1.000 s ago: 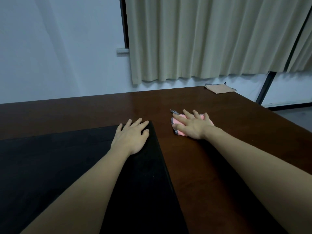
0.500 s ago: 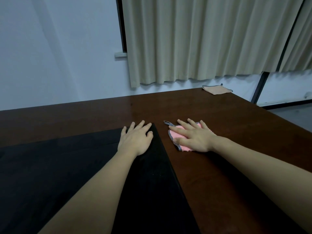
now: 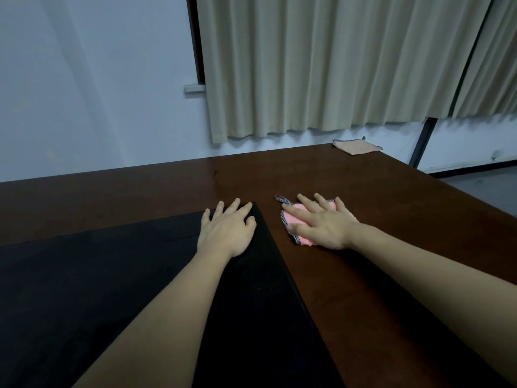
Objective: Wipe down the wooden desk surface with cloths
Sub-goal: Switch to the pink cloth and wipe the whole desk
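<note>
Head view showed the pink cloth (image 3: 296,221) lying flat on the wooden desk (image 3: 391,225), right of the desk's middle and well short of its far edge. The cloth had a dark checked border, visible along its left and near sides. The person's right hand (image 3: 321,225) lay palm down on top of it, fingers straight and spread, pointing to the far left; the hand pressed the cloth rather than gripped it. The left hand (image 3: 226,232) rested palm down, fingers extended and relaxed, holding nothing, on the far right corner of a black mat (image 3: 112,275). That mat covered the near left portion of the desk, and its right edge ran just beside the cloth without touching it. A second, tan cloth (image 3: 356,147) lay flat at the desk's far right corner, well apart from both hands. Behind the desk stood a pale wall (image 3: 92,88), with beige curtains (image 3: 321,65) hanging to the right of it.
</note>
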Demonstrator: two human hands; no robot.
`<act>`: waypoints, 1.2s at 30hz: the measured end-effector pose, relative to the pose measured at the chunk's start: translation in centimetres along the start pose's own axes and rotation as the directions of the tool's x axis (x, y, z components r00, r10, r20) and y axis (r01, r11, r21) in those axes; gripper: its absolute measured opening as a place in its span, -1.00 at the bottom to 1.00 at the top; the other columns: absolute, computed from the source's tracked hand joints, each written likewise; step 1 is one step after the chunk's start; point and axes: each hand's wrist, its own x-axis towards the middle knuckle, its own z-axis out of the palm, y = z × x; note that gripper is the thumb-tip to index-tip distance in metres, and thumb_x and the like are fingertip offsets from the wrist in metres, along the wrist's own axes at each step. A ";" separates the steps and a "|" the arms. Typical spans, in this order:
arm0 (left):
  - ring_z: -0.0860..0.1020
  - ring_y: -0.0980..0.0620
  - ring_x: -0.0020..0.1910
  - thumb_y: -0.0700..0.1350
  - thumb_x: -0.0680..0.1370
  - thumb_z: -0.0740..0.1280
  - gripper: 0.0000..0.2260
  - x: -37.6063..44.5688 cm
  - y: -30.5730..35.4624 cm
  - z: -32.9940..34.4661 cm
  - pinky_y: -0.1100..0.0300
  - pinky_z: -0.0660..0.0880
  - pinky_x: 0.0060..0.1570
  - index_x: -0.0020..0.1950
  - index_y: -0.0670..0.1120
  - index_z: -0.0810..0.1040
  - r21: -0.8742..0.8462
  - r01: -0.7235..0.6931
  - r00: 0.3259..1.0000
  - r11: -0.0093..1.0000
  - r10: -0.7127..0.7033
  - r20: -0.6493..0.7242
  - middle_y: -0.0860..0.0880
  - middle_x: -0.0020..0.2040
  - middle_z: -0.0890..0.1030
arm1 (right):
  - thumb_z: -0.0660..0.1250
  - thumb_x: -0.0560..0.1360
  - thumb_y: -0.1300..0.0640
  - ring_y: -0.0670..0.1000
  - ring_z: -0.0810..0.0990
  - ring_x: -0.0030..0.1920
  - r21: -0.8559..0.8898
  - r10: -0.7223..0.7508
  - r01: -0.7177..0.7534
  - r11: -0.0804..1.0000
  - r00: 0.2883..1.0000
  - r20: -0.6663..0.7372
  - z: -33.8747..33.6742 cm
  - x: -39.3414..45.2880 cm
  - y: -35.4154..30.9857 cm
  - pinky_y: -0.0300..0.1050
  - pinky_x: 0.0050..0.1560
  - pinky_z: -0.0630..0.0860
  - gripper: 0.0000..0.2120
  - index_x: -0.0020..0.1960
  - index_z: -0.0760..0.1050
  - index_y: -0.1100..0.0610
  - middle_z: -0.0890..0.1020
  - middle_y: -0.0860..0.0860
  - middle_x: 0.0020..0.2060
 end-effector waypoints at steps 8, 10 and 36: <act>-0.05 -0.08 0.64 0.12 0.71 -0.08 -0.53 -0.2 0.3 -0.3 -0.11 -0.16 0.58 0.64 0.19 0.07 -0.004 0.014 1.000 1.000 -0.014 -0.003 0.09 0.67 0.01 | -0.14 0.58 -0.45 0.12 -0.22 0.63 -0.002 -0.049 0.049 0.999 0.999 -0.007 0.4 -0.9 -0.5 0.37 0.54 -0.23 -0.41 0.56 -0.18 -0.42 -0.17 -0.11 0.64; -0.05 -0.07 0.64 0.12 0.71 -0.07 -0.53 -0.2 0.4 -0.4 -0.11 -0.16 0.58 0.64 0.19 0.08 -0.012 0.016 1.000 1.000 -0.016 -0.002 0.09 0.66 0.01 | -0.14 0.57 -0.46 0.13 -0.20 0.63 0.006 -0.020 0.020 1.000 1.000 -0.014 0.2 0.1 -0.2 0.38 0.54 -0.23 -0.40 0.57 -0.17 -0.41 -0.16 -0.10 0.64; -0.04 -0.06 0.64 0.15 0.70 -0.05 -0.53 0.8 -0.1 -0.1 -0.16 -0.16 0.57 0.63 0.21 0.11 -0.036 -0.014 1.000 0.999 0.013 -0.021 0.10 0.66 0.03 | -0.14 0.58 -0.45 0.12 -0.21 0.63 -0.008 -0.062 0.062 0.998 0.998 -0.009 -0.4 2.1 -0.7 0.38 0.54 -0.23 -0.41 0.57 -0.19 -0.41 -0.18 -0.11 0.64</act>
